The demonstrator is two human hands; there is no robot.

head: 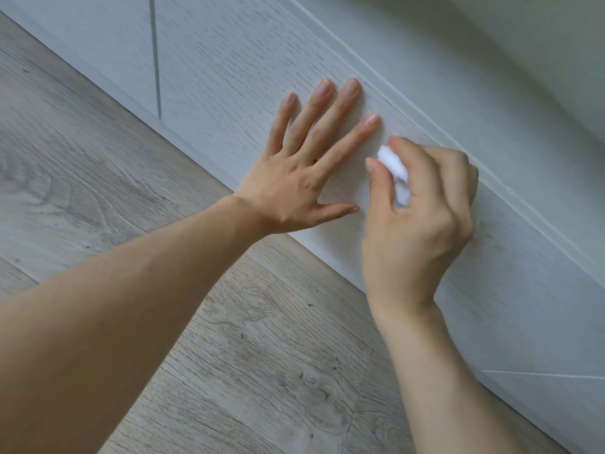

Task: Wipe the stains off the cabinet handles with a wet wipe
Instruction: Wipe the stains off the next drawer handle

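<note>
left hand flat with straight fingers on the pale cabinet front; just right, right hand pinching a white wet wipe against it, above grey floor.

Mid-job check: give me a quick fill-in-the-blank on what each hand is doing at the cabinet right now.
1. The left hand lies flat with fingers ____ on the cabinet front.
2. The right hand pinches a white ____.
3. The wet wipe sits just below the long ____ groove along the panel's top edge.
4. Under both forearms lies a wood-grain ____.

Missing words: spread; wet wipe; handle; floor
</note>
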